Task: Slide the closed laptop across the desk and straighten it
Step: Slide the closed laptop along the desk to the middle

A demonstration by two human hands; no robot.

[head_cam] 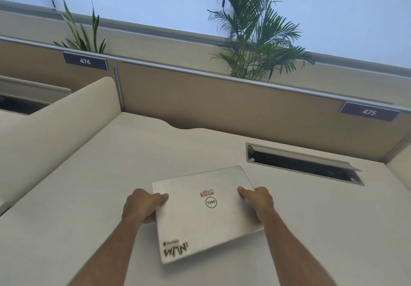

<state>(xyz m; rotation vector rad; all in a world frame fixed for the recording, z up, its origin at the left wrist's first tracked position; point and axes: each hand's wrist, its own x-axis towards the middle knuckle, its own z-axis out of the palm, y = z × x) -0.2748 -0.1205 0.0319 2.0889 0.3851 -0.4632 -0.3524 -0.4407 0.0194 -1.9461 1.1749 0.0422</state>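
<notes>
Laptop: closed, silver, lid up, flat on the pale desk in the near middle. Laptop carries a round logo at centre, a small red-and-white sticker just above it, a larger lettered sticker at the near left corner.

Left hand: left hand clamped on the laptop's left edge, thumb lying on the lid, fingers curled round the side and apparently under it.

Right hand: right hand clamped on the right edge, thumb on the lid, fingers wrapped down the side. Fingertips below the edge hidden.

Grip against laptop: both hands sit on the far half of the two short sides, about level with the logo. Most of the lid's near half, with the lettered sticker, hangs back toward the person, clear of both hands.

Alignment: laptop edges run at a clear angle to the back partition and to the cable slot cut in the desk. Far right corner points toward that slot. Some of the skew may be camera tilt; cannot separate the two.

Progress, judged: grasp is made; straightening not done. Whether any sliding is finished cannot be told from one view.

Left to do, judged: push it across, then turn it until the edges run parallel with the partition, then let go.

Surroundings: desk otherwise bare, side divider to the left, plants behind the partition.
</notes>
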